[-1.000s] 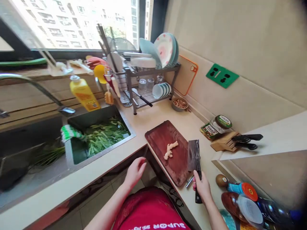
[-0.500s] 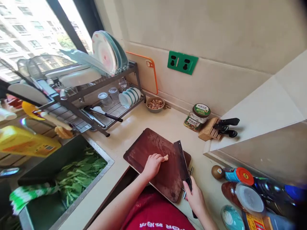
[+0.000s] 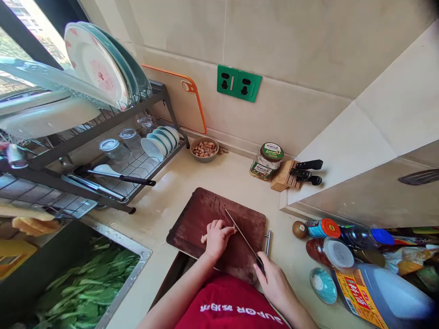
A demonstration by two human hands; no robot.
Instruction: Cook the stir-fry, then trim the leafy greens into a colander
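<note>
A dark red wooden cutting board [image 3: 200, 214] lies on the beige counter in front of me. My left hand [image 3: 216, 237] rests on it with fingers curled down over a pale knobbly piece of ginger [image 3: 204, 238], which shows only at the hand's left edge. My right hand [image 3: 274, 288] grips the handle of a cleaver [image 3: 242, 237]. The blade stands on edge across the board, its tip right beside my left fingers.
A dish rack [image 3: 103, 151] with plates, bowls and glasses stands to the left, above a sink [image 3: 133, 269] full of leafy greens. A small bowl of nuts [image 3: 205, 149], a jar [image 3: 266, 161] and a knife block [image 3: 291, 176] sit by the wall. Bottles [image 3: 370, 278] crowd the right.
My left hand came up onto the board and closed over the ginger. My right hand turned the cleaver onto its edge beside the left fingers. The view swung right, away from the sink.
</note>
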